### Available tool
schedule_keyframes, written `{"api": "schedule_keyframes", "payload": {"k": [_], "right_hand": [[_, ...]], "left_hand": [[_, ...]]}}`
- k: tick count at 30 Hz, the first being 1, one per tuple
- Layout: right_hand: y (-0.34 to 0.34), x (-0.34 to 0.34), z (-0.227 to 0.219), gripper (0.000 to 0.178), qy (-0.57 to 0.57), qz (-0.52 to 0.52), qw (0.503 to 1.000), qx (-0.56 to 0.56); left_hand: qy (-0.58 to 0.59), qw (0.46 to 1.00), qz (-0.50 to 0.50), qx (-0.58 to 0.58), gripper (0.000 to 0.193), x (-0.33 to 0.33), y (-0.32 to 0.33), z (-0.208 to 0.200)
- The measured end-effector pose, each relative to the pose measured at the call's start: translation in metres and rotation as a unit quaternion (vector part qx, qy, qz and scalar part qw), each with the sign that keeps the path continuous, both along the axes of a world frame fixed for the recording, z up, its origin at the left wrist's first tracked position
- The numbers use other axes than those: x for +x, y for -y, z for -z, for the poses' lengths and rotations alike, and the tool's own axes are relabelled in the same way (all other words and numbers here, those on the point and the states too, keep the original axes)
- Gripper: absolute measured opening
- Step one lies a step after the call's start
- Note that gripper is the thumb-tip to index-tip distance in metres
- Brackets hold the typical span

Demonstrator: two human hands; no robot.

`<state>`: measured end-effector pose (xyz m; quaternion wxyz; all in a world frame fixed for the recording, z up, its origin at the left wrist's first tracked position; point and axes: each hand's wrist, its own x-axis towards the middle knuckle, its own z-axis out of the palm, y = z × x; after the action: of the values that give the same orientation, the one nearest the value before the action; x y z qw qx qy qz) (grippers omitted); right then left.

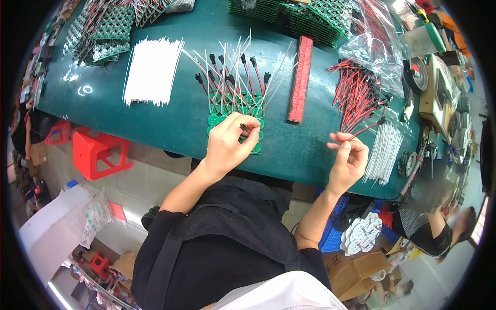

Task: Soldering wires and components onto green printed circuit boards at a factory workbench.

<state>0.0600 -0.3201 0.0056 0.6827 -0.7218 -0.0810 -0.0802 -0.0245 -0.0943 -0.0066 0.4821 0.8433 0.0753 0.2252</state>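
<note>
In front of me lies a green circuit board panel [213,121], with red-and-black leads ending in black plugs [253,61] and thin white wires [223,67] standing up from its far part. My left hand [230,142] is closed in a pinch over the panel and covers its middle. A small dark piece, perhaps a plug, shows between its fingers. To the right, at the table's near side, my right hand [350,157] pinches a red-and-black lead [367,128] with a black plug at its far end. This hand is beside the heap of similar leads [354,98].
A long red block [299,77] lies right of the panel. White wire bundles [153,72] [383,153] lie at left and right. Stacked green boards [318,23] and a clear plastic bag [374,44] stand at the back. A red stool [101,154] is beyond the table's near edge.
</note>
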Motion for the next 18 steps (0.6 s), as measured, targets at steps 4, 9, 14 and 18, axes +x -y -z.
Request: {"api": "schedule_keyframes", "payload": {"k": [4, 9, 14, 18], "right_hand": [[-0.004, -0.001, 0.001, 0.012, 0.029, -0.016, 0.999, 0.018], [-0.009, -0.004, -0.005, 0.035, 0.039, -0.003, 0.999, -0.008], [-0.007, -0.006, -0.012, 0.028, 0.007, 0.03, 0.997, -0.068], [-0.006, -0.008, -0.013, 0.018, 0.003, 0.017, 1.0, -0.022]], "left_hand": [[-0.001, 1.0, 0.001, 0.0, 0.013, 0.001, 0.0, -0.001], [-0.006, 1.0, 0.001, -0.004, 0.013, 0.001, 0.0, -0.001], [0.013, 1.0, -0.008, 0.019, 0.013, 0.001, 0.003, 0.002], [0.021, 0.999, -0.014, 0.038, 0.013, 0.001, 0.004, 0.003]]}}
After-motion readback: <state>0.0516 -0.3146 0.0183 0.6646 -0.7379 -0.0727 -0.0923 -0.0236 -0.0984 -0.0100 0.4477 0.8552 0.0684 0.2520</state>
